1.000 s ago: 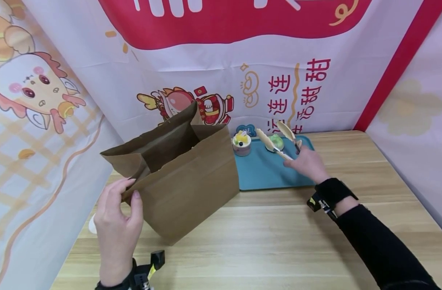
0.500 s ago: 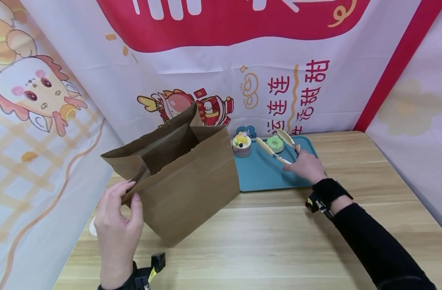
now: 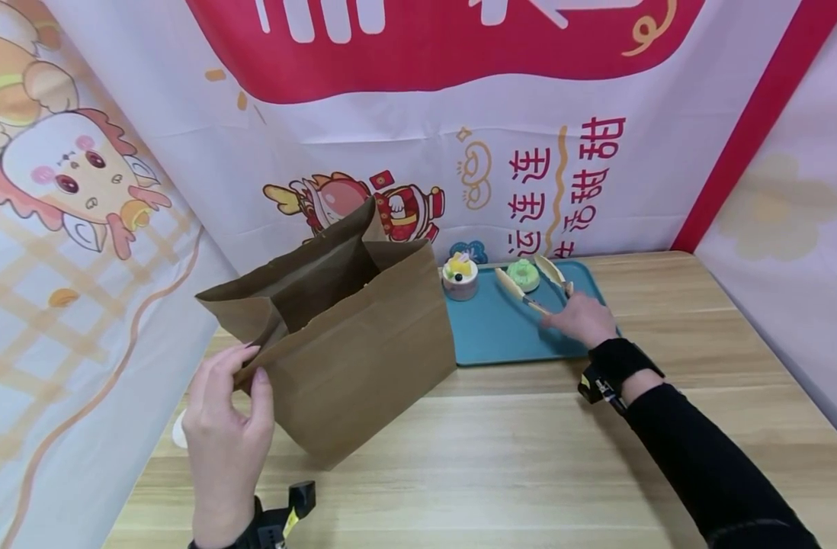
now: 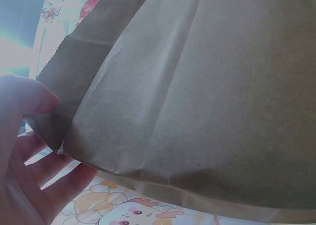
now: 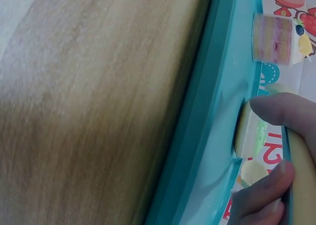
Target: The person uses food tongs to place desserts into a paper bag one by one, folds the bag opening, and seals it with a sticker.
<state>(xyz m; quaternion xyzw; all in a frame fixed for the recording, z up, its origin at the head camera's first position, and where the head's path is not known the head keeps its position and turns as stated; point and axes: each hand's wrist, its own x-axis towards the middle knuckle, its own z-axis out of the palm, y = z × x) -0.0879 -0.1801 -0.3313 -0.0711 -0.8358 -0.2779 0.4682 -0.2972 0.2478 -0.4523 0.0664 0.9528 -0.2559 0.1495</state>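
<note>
A large brown paper bag (image 3: 363, 351) stands on the table with its mouth gaping upward. My left hand (image 3: 226, 427) pinches its near left rim between thumb and fingers; the left wrist view shows the thumb (image 4: 42, 97) over the paper edge. With my right hand (image 3: 586, 320) I grip pale-tipped tongs (image 3: 511, 284) over a blue tray (image 3: 508, 335). Their two spread tips lie either side of a green, ring-shaped pastry (image 3: 523, 275) near the tray's back edge. In the right wrist view, the pastry (image 5: 252, 131) sits beyond my thumb.
Left of the pastry, a small cup cake (image 3: 460, 284) with yellow topping stands on the tray, close to the bag. A printed cloth backdrop (image 3: 391, 114) rises behind the wooden table (image 3: 460, 457). A white round object (image 3: 179, 431) is partly hidden behind my left hand.
The tongs have come down and their tips now flank the green pastry instead of being held above it. My left hand keeps its hold on the bag.
</note>
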